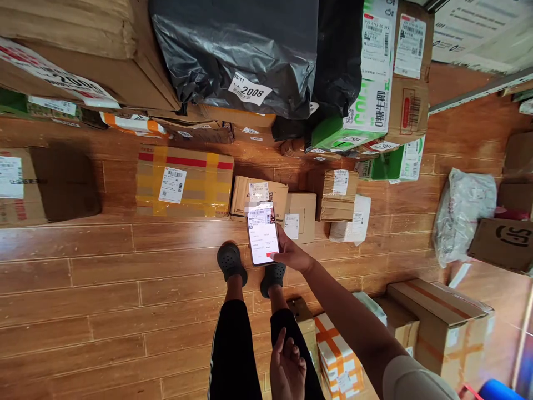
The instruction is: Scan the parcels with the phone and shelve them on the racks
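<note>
My right hand (291,250) is closed round a smartphone (263,236) with a lit screen, its thumb lying on the lower part of the screen. The screen shows a label picture above lines of text too small to read. Behind the phone's upper end, on the floor, is a brown carton (241,195) with a white label. Low in the picture, my left hand (287,366) hangs before my legs, palm turned up. Its fingers are loosely bent and apart, with nothing in them.
Above, a shelf holds cartons and a black-wrapped parcel (250,50) marked 2008. A yellow-taped carton (187,180) and a small box (336,194) stand along the floor. Lower right are an orange-taped parcel (339,355) and a large carton (445,316). A plastic-wrapped parcel (464,216) lies at right.
</note>
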The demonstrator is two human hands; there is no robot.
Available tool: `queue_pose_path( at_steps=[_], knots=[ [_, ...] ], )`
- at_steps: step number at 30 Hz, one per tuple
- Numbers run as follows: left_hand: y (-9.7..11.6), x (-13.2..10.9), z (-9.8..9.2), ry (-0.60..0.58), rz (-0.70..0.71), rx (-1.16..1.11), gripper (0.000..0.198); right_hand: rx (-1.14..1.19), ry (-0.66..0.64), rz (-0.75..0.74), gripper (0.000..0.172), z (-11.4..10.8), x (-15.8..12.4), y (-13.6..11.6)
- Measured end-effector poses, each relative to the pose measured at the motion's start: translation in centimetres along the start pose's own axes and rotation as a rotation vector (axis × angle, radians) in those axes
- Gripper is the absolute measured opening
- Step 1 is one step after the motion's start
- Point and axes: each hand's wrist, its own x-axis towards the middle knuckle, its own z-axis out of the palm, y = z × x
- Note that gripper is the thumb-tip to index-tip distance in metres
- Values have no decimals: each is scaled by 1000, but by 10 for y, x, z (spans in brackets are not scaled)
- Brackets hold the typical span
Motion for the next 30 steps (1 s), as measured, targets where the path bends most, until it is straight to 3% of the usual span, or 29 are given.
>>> queue_pose_path(
  at_steps=[9, 14, 19, 25, 27, 30],
  knots=[
    [4, 1, 3, -22, -15, -70, 26, 57, 2, 46, 84, 18, -7, 19],
    [23, -9, 5, -50, 38, -32, 24, 122, 23, 89, 84, 51, -22, 21],
    [50, -42, 5, -52, 169, -46, 24, 162, 23, 110, 82, 94, -33, 8],
    [96, -103, 8, -144, 368, -7, 38, 97, 77, 115, 64, 140, -16, 10],
    [121, -109, 1, -195, 453, 100, 44, 76, 96, 126, 58, 152, -2, 23],
    [164, -96, -19, -211, 478, 165, 42, 65, 136, 133, 51, 168, 27, 53]
  ],
)
